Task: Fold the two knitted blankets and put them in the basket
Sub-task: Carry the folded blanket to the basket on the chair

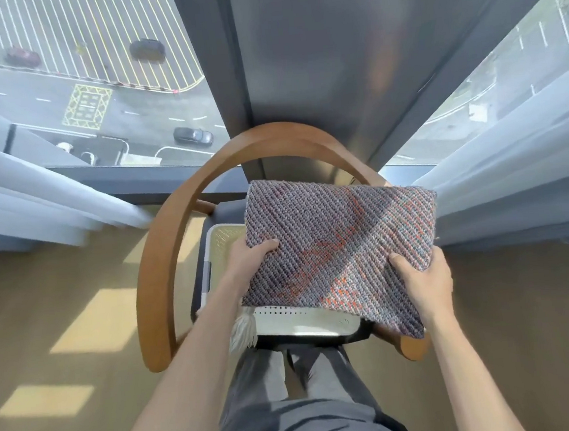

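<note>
Forearms (192,361) stretched forward: left hand (249,259) and right hand (423,282) each grip a side of folded knitted blanket (340,241), held above white basket (302,318) on chair (157,271).

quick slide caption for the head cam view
A folded knitted blanket, gripped by the left hand and right hand, over the white basket on a wooden chair by the window.

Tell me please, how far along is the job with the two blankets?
Done: the multicolour blanket looks folded; a white fringe hanging from the basket suggests the other blanket is already inside. In hand: left grip and right grip hold the folded one above the basket. Left: lowering it in.
</note>
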The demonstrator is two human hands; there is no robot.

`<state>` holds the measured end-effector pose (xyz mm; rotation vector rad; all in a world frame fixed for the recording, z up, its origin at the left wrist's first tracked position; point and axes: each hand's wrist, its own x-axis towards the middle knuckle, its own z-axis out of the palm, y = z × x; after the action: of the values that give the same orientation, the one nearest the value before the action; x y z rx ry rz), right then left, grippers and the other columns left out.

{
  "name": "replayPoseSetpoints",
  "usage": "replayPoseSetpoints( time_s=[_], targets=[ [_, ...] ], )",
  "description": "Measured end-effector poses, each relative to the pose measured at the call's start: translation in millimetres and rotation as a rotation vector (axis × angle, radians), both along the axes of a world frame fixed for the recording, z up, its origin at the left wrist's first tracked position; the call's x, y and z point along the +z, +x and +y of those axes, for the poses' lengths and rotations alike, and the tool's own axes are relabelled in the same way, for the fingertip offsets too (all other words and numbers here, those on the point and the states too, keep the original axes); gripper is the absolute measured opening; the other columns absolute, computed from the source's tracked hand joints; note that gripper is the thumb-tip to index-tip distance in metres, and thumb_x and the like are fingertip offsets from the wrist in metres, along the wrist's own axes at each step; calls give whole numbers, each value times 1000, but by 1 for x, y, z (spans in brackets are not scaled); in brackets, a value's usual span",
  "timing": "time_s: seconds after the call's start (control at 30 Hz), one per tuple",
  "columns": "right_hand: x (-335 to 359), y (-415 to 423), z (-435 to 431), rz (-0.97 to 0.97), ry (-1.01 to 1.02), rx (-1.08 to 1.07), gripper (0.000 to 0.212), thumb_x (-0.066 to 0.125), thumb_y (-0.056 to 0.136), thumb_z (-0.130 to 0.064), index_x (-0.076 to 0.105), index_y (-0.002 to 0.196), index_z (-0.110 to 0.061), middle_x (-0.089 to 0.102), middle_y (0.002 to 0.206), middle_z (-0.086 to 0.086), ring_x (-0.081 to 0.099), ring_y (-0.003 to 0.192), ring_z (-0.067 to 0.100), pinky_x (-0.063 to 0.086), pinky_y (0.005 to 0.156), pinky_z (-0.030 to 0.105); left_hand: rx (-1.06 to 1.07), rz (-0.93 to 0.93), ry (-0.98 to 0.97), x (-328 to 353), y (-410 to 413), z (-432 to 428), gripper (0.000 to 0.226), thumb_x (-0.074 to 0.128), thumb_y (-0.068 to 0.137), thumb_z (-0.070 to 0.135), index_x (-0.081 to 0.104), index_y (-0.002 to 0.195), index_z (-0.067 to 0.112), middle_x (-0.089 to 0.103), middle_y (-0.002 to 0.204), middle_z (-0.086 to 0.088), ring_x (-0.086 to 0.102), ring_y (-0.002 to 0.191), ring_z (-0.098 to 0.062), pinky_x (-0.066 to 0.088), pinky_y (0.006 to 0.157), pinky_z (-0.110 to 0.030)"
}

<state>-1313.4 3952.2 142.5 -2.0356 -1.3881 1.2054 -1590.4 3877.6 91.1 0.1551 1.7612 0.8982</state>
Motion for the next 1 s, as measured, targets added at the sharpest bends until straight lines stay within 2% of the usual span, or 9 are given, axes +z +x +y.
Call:
replayPoseSetpoints(
  time_s=[0.13,0.27,0.4,0.53,0.67,0.77,0.87,1.0],
  targets=[
    [1,4,3,-45,18,-47,35,71,78,-30,53,107,-22,61,97,-9,59,94,18,44,83,35,-32,-37,10,-4,8,16,28,74,77,26,58,100,25,66,91,8,63,86,-12,49,66,-27],
    [0,6,-1,-68,29,-82,34,71,78,-30,53,106,-23,61,94,-11,58,92,17,43,82,33,-60,-74,4,-10,12,23,25,73,79,23,59,98,24,67,93,5,65,88,-16,52,80,-36],
    [-3,2,-7,-62,39,-114,32,71,79,-30,52,104,-26,60,91,-16,58,92,16,42,83,33,-75,-81,8,-14,8,26,24,73,79,24,58,96,26,67,94,5,64,89,-16,52,78,-35],
    [-17,-8,-12,-34,5,-107,35,72,78,-31,52,106,-27,62,98,-11,59,95,16,45,87,37,-109,-50,7,-18,-7,16,26,72,80,26,57,101,26,65,96,8,62,91,-15,50,81,-35],
    [-46,-26,-22,10,-87,-28,37,73,78,-30,51,107,-31,63,101,-12,59,95,13,45,87,35,-92,-26,-69,-35,-28,-15,40,70,82,28,53,118,21,63,109,1,60,101,-21,48,93,-44],
    [-74,-43,-33,25,-187,27,36,74,79,-26,51,106,-27,63,98,-11,61,94,15,45,83,33,-27,-62,-154,-52,-41,-45,48,65,85,33,49,128,17,61,119,-5,59,107,-26,45,99,-51],
    [-99,-51,-44,2,-267,69,35,74,79,-24,50,105,-26,63,97,-8,60,93,17,41,80,30,-3,-9,-245,-69,-50,-68,45,62,87,34,50,127,17,61,122,-7,59,107,-28,44,100,-52],
    [-119,-59,-45,-84,-325,141,34,70,82,-28,49,108,-24,63,99,-4,57,91,19,38,79,29,-17,78,-265,-83,-58,-84,38,61,88,32,52,122,19,62,122,-7,59,106,-27,47,97,-47]
  ],
)
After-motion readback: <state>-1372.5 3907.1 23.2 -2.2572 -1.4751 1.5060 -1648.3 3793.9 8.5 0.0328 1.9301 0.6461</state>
